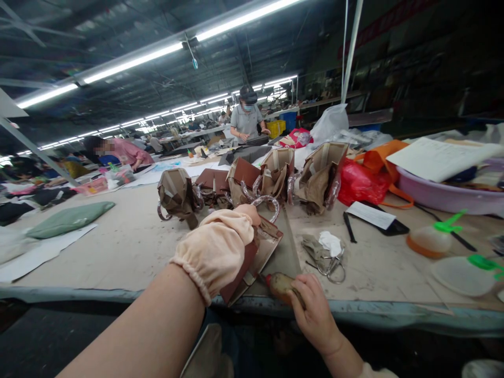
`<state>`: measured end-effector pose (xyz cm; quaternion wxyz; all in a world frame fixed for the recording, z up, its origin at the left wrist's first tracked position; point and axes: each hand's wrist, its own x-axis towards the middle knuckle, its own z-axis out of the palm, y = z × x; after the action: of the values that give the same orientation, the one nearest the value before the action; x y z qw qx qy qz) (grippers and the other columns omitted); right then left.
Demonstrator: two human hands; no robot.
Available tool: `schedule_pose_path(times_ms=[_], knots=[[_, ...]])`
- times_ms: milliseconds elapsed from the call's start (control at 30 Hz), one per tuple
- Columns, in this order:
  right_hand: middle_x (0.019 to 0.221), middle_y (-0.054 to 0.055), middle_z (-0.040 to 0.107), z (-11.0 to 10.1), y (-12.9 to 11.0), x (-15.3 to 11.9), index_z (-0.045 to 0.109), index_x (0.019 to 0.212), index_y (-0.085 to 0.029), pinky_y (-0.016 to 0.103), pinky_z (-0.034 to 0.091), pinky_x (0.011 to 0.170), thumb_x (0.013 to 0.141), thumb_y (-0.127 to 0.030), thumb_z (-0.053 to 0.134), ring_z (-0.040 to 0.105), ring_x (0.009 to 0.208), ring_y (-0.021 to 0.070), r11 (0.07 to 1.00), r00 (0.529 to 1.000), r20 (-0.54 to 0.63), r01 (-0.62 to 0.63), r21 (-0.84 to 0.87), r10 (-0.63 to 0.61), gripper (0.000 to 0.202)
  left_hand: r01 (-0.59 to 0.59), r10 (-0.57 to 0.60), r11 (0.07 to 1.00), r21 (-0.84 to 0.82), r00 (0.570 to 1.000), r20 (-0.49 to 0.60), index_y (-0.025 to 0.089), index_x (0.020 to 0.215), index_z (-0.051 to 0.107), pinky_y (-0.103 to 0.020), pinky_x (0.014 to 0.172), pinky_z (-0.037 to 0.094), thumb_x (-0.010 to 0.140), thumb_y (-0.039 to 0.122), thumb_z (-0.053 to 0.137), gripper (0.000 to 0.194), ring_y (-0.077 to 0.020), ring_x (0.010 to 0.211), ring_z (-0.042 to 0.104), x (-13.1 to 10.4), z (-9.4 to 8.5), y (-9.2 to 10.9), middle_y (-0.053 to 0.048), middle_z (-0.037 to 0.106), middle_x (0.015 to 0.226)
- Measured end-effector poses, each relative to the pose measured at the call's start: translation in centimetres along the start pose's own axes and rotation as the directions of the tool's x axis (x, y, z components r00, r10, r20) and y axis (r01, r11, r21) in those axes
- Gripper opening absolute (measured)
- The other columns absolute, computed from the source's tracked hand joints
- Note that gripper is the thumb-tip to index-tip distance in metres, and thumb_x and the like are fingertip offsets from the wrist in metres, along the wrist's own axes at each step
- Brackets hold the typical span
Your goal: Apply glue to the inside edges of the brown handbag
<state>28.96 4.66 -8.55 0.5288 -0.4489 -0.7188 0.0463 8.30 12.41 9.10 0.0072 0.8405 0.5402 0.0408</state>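
My left hand (249,211), in a peach sleeve cover, is mostly hidden behind its own wrist; it rests on an open brown bag (264,242) lying at the table's near edge, close to the bag's clear plastic-wrapped handle (266,201). Whether the fingers grip the bag is hidden. My right hand (312,311) is shut on a small worn brush or applicator with a red tip (280,283), held just right of the bag at the table edge.
Several finished brown bags (271,176) stand in a row behind. Scissors and a rag (327,256) lie to the right, with two squeeze bottles (432,237), a red plastic bag (359,184) and a pink basin (444,195). A green cushion (69,218) lies left. Other people work at far tables.
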Motion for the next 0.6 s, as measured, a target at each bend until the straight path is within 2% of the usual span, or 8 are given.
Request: schedule_pose_path(times_ms=[133, 233, 300, 367, 467, 533, 600], knots=[[0.095, 0.008, 0.050, -0.5, 0.9, 0.8, 0.053, 0.101, -0.018, 0.041, 0.047, 0.077, 0.088, -0.009, 0.052, 0.048, 0.089, 0.0214, 0.997, 0.998, -0.043, 0.033, -0.073, -0.036, 0.016, 0.006, -0.008, 0.998, 0.058, 0.999, 0.032, 0.027, 0.126, 0.052, -0.044, 0.104, 0.034, 0.091, 0.030, 0.040, 0.037, -0.0304, 0.126, 0.043, -0.8, 0.1, 0.0, -0.009, 0.055, 0.129], [0.095, 0.008, 0.050, -1.0, 1.8, 1.4, 0.053, 0.100, -0.019, 0.041, 0.046, 0.076, 0.088, -0.009, 0.052, 0.046, 0.089, 0.0219, 0.991, 0.995, -0.083, 0.045, -0.129, -0.055, 0.016, 0.035, -0.043, 0.996, 0.081, 0.994, 0.100, 0.025, 0.124, 0.054, -0.044, 0.098, 0.042, 0.092, 0.033, 0.047, 0.033, -0.0266, 0.118, 0.050, 0.4, 0.5, 0.0, -0.009, 0.053, 0.130], [0.093, 0.007, 0.050, -1.3, 2.3, 1.8, 0.053, 0.101, -0.019, 0.040, 0.045, 0.075, 0.087, -0.009, 0.053, 0.046, 0.087, 0.0216, 0.987, 0.991, -0.113, 0.048, -0.153, -0.065, 0.017, 0.057, -0.070, 0.994, 0.090, 0.987, 0.147, 0.023, 0.120, 0.056, -0.043, 0.090, 0.048, 0.090, 0.036, 0.053, 0.033, -0.0237, 0.109, 0.056, 2.9, 1.0, 0.1, -0.009, 0.055, 0.127], [0.092, 0.007, 0.050, -1.5, 2.7, 2.1, 0.053, 0.101, -0.020, 0.040, 0.045, 0.074, 0.087, -0.009, 0.054, 0.046, 0.086, 0.0214, 0.985, 0.988, -0.135, 0.047, -0.166, -0.070, 0.018, 0.075, -0.094, 0.992, 0.103, 0.976, 0.197, 0.017, 0.120, 0.056, -0.043, 0.085, 0.051, 0.087, 0.036, 0.058, 0.038, -0.0248, 0.104, 0.058, 6.4, 1.7, 0.4, -0.008, 0.057, 0.121], [0.092, 0.007, 0.050, -1.6, 2.8, 2.1, 0.054, 0.100, -0.020, 0.039, 0.045, 0.074, 0.087, -0.009, 0.054, 0.046, 0.085, 0.0211, 0.986, 0.988, -0.141, 0.041, -0.162, -0.064, 0.017, 0.110, -0.145, 0.984, 0.138, 0.951, 0.274, 0.017, 0.118, 0.056, -0.042, 0.083, 0.052, 0.088, 0.035, 0.058, 0.035, -0.0227, 0.101, 0.060, 11.7, 2.7, 0.8, -0.009, 0.058, 0.118], [0.092, 0.007, 0.050, -1.5, 2.5, 1.9, 0.054, 0.100, -0.020, 0.039, 0.045, 0.074, 0.087, -0.009, 0.053, 0.047, 0.085, 0.0208, 0.989, 0.991, -0.126, 0.033, -0.145, -0.051, 0.017, 0.136, -0.184, 0.977, 0.167, 0.930, 0.318, 0.016, 0.115, 0.058, -0.041, 0.082, 0.052, 0.088, 0.036, 0.057, 0.033, -0.0209, 0.098, 0.061, 14.0, 3.4, 0.7, -0.009, 0.060, 0.115], [0.093, 0.007, 0.050, -1.3, 2.3, 1.7, 0.053, 0.101, -0.019, 0.038, 0.046, 0.074, 0.088, -0.010, 0.052, 0.047, 0.085, 0.0206, 0.992, 0.994, -0.101, 0.027, -0.123, -0.039, 0.016, 0.154, -0.213, 0.969, 0.192, 0.916, 0.341, 0.015, 0.109, 0.062, -0.038, 0.083, 0.051, 0.084, 0.037, 0.062, 0.033, -0.0216, 0.097, 0.063, 15.1, 4.0, 0.4, -0.010, 0.064, 0.109]])
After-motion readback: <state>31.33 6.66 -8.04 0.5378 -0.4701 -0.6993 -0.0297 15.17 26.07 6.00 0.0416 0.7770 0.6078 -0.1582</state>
